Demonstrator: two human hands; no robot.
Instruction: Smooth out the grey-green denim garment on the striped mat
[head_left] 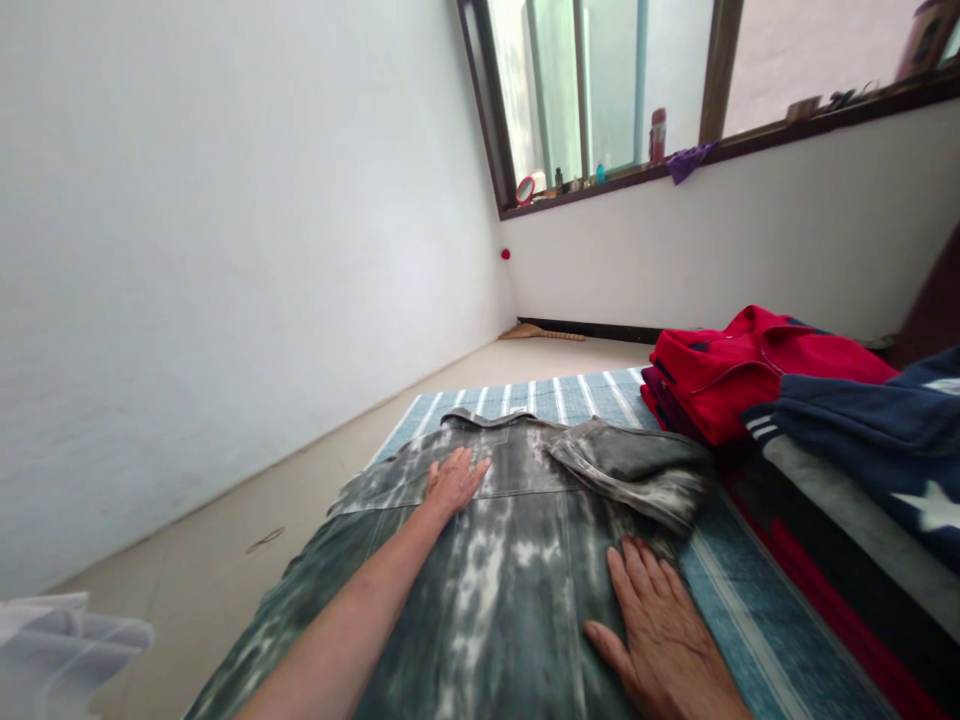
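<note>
A grey-green tie-dyed jacket (517, 560) lies spread out, with its collar (487, 417) at the far end. Its right sleeve (637, 465) is folded over onto the upper part. My left hand (455, 480) rests flat on the fabric just below the collar, fingers stretched out. Nearer to me, my right hand (660, 625) lies flat with spread fingers at the jacket's right edge, below the folded sleeve. Neither hand grips anything. Under the jacket is a blue and white striped sheet (750, 590).
To the right stand stacks of folded clothes, with a red jacket (757, 350) and navy garment (877, 410) on top. White fabric (67, 650) shows at lower left. A broom (540, 332) lies by the far wall. Several small items line the windowsill (615, 183).
</note>
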